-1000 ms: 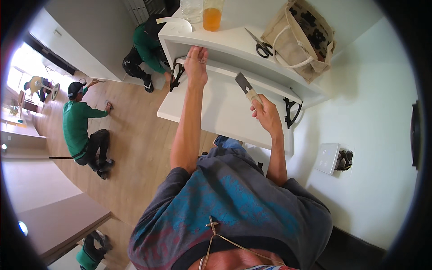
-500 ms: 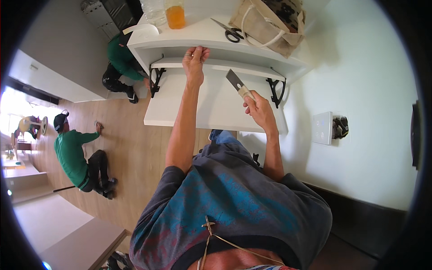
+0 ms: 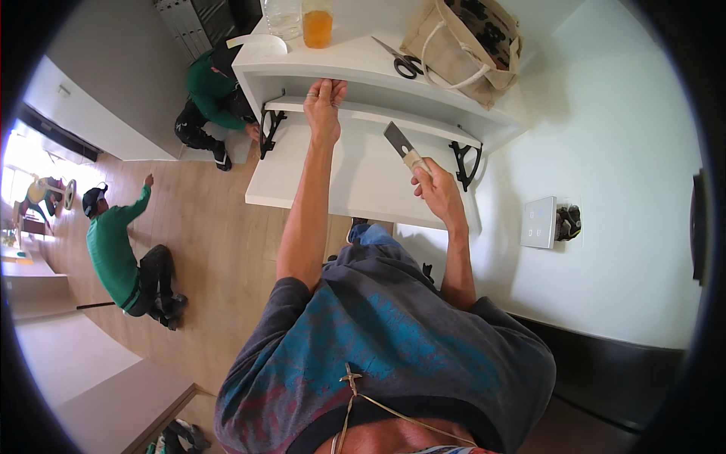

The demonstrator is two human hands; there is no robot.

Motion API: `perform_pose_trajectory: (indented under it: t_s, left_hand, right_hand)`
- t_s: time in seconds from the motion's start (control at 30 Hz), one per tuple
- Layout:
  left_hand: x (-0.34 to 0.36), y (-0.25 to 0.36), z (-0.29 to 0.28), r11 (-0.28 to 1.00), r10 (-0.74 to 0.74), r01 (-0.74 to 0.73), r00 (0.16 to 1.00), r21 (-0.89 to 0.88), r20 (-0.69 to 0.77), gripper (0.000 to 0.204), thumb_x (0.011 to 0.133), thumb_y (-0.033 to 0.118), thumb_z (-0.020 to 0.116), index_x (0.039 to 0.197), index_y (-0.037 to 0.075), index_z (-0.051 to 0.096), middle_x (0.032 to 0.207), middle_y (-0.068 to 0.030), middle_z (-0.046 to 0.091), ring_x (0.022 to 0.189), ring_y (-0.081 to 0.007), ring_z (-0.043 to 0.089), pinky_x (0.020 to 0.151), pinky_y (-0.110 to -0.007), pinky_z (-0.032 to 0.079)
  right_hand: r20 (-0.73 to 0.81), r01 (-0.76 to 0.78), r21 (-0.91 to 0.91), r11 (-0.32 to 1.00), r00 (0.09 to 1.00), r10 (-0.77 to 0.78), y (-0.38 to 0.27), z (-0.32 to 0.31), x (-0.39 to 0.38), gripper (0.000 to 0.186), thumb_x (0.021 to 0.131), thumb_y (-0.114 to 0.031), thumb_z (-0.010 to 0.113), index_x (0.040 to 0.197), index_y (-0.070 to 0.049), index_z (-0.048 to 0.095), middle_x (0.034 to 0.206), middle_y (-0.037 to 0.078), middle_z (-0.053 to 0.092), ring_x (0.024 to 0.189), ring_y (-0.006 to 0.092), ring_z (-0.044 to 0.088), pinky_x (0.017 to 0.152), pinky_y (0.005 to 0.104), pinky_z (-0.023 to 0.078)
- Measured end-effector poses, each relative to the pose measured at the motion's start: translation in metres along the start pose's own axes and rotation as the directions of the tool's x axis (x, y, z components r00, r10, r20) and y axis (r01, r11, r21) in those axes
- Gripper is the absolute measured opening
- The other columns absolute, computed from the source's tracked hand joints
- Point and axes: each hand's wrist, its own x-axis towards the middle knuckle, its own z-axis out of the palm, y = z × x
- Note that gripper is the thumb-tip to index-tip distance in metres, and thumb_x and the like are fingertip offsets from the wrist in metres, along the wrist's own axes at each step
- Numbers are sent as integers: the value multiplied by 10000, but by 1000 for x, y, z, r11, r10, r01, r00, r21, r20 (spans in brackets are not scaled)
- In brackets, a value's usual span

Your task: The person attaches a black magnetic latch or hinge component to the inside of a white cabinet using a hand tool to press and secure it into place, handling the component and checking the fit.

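Note:
My right hand (image 3: 440,195) grips a scraper (image 3: 398,139) by its beige, wrapped handle. The flat dark blade points up and left over the fold-down white panel (image 3: 302,178). My left hand (image 3: 324,113) is raised in front of the open recess of the white cabinet (image 3: 257,79), fingertips pinched together. Whatever is between those fingertips, if anything, is too small to make out. A black folding bracket (image 3: 270,130) joins panel and cabinet on the left, and another bracket (image 3: 466,163) does so on the right.
On the cabinet top are scissors (image 3: 404,64), a canvas bag (image 3: 454,60), a bottle of orange liquid (image 3: 318,29) and a curved white strip (image 3: 261,45). A switch plate (image 3: 538,222) hangs off the right wall. Two people in green (image 3: 113,250) (image 3: 208,91) are low down at left.
The view has shifted slightly, so the cabinet sits a little farther right. The person in green on the floor has lifted an arm. Both my hands keep nearly the same pose.

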Motion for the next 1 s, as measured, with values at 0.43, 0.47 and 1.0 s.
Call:
perform_pose_trajectory:
  t_s: [0.43, 0.47, 1.0]
  left_hand:
    - [11, 18, -13, 994, -6, -2, 997, -108, -73, 274, 996, 226, 611, 1152, 10, 546, 1063, -109, 648, 951, -194, 656, 844, -291, 545]
    - [14, 18, -15, 996, 5, -11, 997, -89, -75, 273, 997, 229, 610, 1152, 13, 547, 1059, -109, 647, 955, -197, 654, 850, -298, 544]
    - [24, 26, -29, 1000, 13, -13, 998, -4, -55, 266, 1018, 220, 560, 1177, 7, 553, 1086, -120, 655, 1003, -220, 655, 876, -327, 551]
  right_hand:
    - [50, 61, -70, 996, 997, -58, -2, -3, 8, 275, 1018, -262, 502, 1070, -10, 599, 791, 76, 657, 625, 132, 633, 579, 285, 508]
    - [51, 61, -68, 996, 997, -58, -2, -3, 8, 278, 1018, -264, 501, 1073, -11, 600, 791, 75, 658, 625, 131, 632, 578, 286, 508]
    - [119, 56, -10, 998, 991, -55, 4, 9, 20, 298, 1022, -281, 497, 1101, -17, 610, 787, 67, 653, 628, 120, 622, 581, 279, 500]
